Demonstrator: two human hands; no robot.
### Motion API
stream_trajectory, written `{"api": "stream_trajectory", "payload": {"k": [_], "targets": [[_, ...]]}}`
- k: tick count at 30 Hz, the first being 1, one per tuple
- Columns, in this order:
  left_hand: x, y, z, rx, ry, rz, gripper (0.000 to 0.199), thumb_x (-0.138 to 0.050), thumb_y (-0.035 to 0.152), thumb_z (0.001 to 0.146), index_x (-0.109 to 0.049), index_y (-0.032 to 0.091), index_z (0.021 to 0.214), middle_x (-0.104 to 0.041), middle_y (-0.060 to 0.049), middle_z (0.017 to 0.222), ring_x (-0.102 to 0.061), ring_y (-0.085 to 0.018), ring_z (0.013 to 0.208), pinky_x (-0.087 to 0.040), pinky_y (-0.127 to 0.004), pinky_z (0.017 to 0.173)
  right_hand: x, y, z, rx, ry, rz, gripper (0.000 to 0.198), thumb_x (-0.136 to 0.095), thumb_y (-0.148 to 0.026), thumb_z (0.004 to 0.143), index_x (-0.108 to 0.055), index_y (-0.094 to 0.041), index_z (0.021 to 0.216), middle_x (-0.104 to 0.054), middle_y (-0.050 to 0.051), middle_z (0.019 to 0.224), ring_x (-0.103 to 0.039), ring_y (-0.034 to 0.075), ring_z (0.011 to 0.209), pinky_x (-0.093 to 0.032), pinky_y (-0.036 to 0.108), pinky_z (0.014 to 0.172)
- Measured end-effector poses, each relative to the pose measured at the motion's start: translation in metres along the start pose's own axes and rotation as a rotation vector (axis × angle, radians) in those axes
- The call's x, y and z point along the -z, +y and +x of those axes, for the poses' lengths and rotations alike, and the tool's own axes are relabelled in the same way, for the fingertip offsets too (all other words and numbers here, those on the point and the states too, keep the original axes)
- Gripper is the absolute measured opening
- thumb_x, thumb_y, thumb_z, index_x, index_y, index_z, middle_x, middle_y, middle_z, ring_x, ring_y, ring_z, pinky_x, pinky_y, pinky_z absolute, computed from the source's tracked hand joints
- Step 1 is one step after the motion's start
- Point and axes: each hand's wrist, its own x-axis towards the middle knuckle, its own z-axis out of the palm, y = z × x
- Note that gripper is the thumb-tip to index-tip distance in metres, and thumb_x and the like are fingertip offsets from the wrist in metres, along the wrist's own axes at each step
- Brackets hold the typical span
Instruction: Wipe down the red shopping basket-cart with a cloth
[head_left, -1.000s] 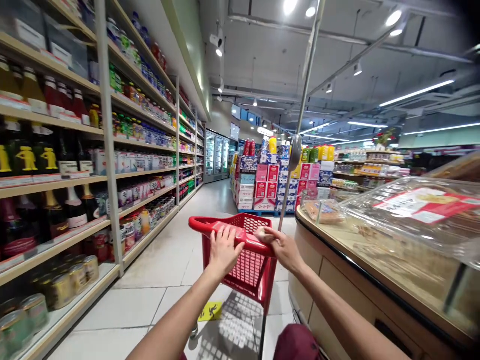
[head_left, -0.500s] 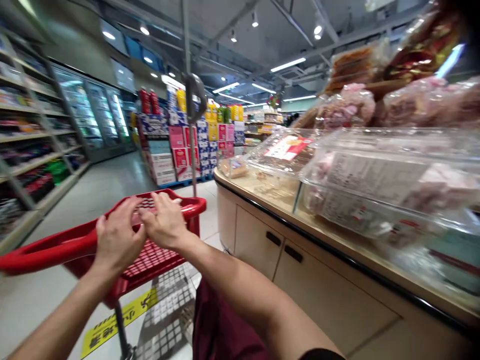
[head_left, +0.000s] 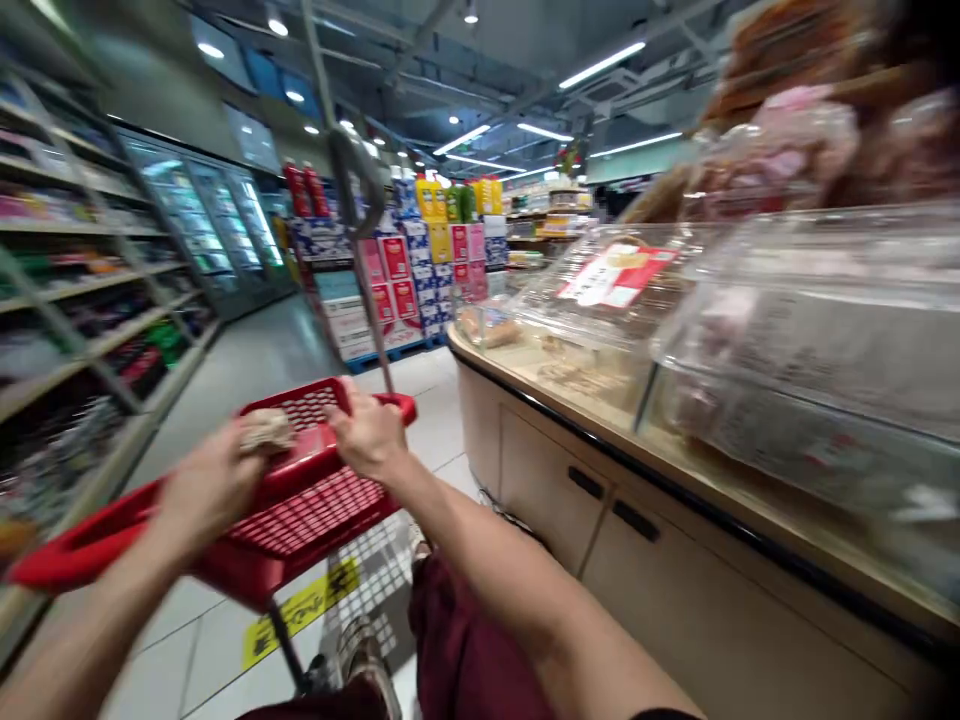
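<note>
1. Red shopping cart (head_left: 319,510): lower left to lower centre of frame; its handle runs on a slant from the far left edge up toward centre.
2. Left hand (head_left: 210,485): left of centre, above the cart handle, motion-blurred. Fingers bent, grasping a crumpled beige cloth (head_left: 268,432), which sits at the handle's middle stretch.
3. Right hand (head_left: 369,435): just right of the cloth, well apart from the left hand, fingers curled at the handle near its right end. Cannot tell whether they are clasped round it.
4. Metal pole (head_left: 373,320): rises from beside the handle's right end to the top of frame.
5. Right side of frame: tabletop (head_left: 551,372) with dark edging, carrying clear plastic cases (head_left: 810,370); a red-and-white label (head_left: 619,275) on one.
6. Floor, lower left: yellow sticker (head_left: 300,612) beneath the cart; a shoe (head_left: 367,665) beside it.
7. Left edge: stocked shelves (head_left: 90,268), blurred; glass-door coolers (head_left: 202,215) beyond.
8. Upper centre: stacked boxes (head_left: 394,290) topped with bottles.
</note>
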Motion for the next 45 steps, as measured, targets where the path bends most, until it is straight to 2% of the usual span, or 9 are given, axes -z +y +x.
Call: {"api": "stream_trajectory", "payload": {"k": [7,11,14,20,24,28,34,41,45], "targets": [[-0.039,0.034,0.005,-0.135,-0.142,-0.041,0.026,-0.038,0.015,0.077,-0.056,0.019,0.096,-0.066,-0.004,0.097,-0.059,-0.017,0.092,-0.034,-0.038,0.097,-0.004,0.021,-0.001,-0.084,0.103,0.144,0.05,-0.022,-0.044,0.089,-0.038,-0.019,0.129,-0.061,0.006,0.11,-0.056,0.019,0.099,-0.041,0.032,0.085],[-0.007,-0.024,-0.022,0.201,-0.111,0.104,0.022,-0.04,0.017,0.078,-0.059,0.017,0.089,-0.067,-0.008,0.093,-0.06,-0.021,0.09,-0.035,-0.045,0.094,-0.002,0.029,-0.008,-0.085,0.13,0.2,0.051,-0.019,-0.043,0.089,-0.041,-0.017,0.127,-0.061,0.008,0.11,-0.058,0.018,0.096,-0.043,0.031,0.082],[-0.003,-0.026,-0.031,0.409,-0.101,0.064,0.024,-0.041,0.016,0.078,-0.059,0.017,0.094,-0.068,-0.008,0.091,-0.063,-0.022,0.087,-0.048,-0.037,0.079,-0.008,0.024,-0.011,0.001,0.157,0.143,0.05,-0.019,-0.042,0.089,-0.041,-0.018,0.127,-0.053,0.008,0.122,-0.051,0.019,0.108,-0.041,0.032,0.085],[-0.056,0.055,-0.016,-0.136,0.142,-0.073,0.028,-0.038,0.01,0.083,-0.055,0.013,0.105,-0.059,-0.012,0.114,-0.047,-0.019,0.115,-0.042,-0.034,0.096,-0.016,0.028,-0.008,0.077,0.142,-0.036,0.047,-0.022,-0.04,0.09,-0.039,-0.02,0.129,-0.053,0.008,0.121,-0.051,0.02,0.106,-0.041,0.033,0.082],[-0.04,0.019,-0.043,-0.277,0.172,-0.042,0.03,-0.035,0.011,0.085,-0.056,0.014,0.107,-0.059,-0.011,0.114,-0.047,-0.019,0.116,-0.041,-0.038,0.097,-0.017,0.032,-0.015,0.161,0.072,-0.144,0.046,-0.026,-0.038,0.09,-0.04,-0.017,0.128,-0.058,0.009,0.114,-0.055,0.019,0.096,-0.038,0.032,0.08],[-0.017,-0.017,-0.075,-0.134,0.317,-0.002,0.032,-0.036,0.015,0.086,-0.053,0.019,0.113,-0.056,-0.009,0.119,-0.045,-0.019,0.118,-0.041,-0.042,0.097,-0.026,0.015,-0.028,0.231,0.025,-0.241,0.043,-0.027,-0.032,0.09,-0.042,-0.015,0.127,-0.064,0.008,0.097,-0.056,0.018,0.084,-0.032,0.034,0.08],[-0.05,0.031,-0.054,-0.264,0.247,-0.043,0.033,-0.037,0.013,0.085,-0.052,0.016,0.114,-0.056,-0.011,0.119,-0.04,-0.02,0.121,-0.041,-0.04,0.098,-0.026,0.007,-0.023,0.175,0.001,-0.191,0.042,-0.034,-0.022,0.085,-0.043,-0.018,0.126,-0.066,0.006,0.094,-0.058,0.017,0.076,-0.035,0.031,0.074],[-0.017,-0.032,-0.092,-0.01,0.333,0.018,0.036,-0.043,0.012,0.082,-0.048,0.022,0.117,-0.055,-0.009,0.12,-0.046,-0.02,0.117,-0.038,-0.045,0.098,-0.01,0.039,-0.016,0.227,0.023,-0.196,0.037,-0.037,-0.022,0.082,-0.054,-0.024,0.115,-0.067,0.002,0.089,-0.058,0.015,0.067,-0.039,0.027,0.063],[-0.025,-0.022,-0.089,0.023,0.345,-0.052,0.038,-0.041,0.009,0.081,-0.049,0.021,0.116,-0.054,-0.009,0.121,-0.046,-0.019,0.117,-0.041,-0.042,0.097,-0.008,0.052,-0.019,0.26,0.12,-0.241,0.037,-0.04,-0.018,0.081,-0.056,-0.024,0.114,-0.068,0.001,0.084,-0.056,0.014,0.061,-0.039,0.026,0.063]]}}
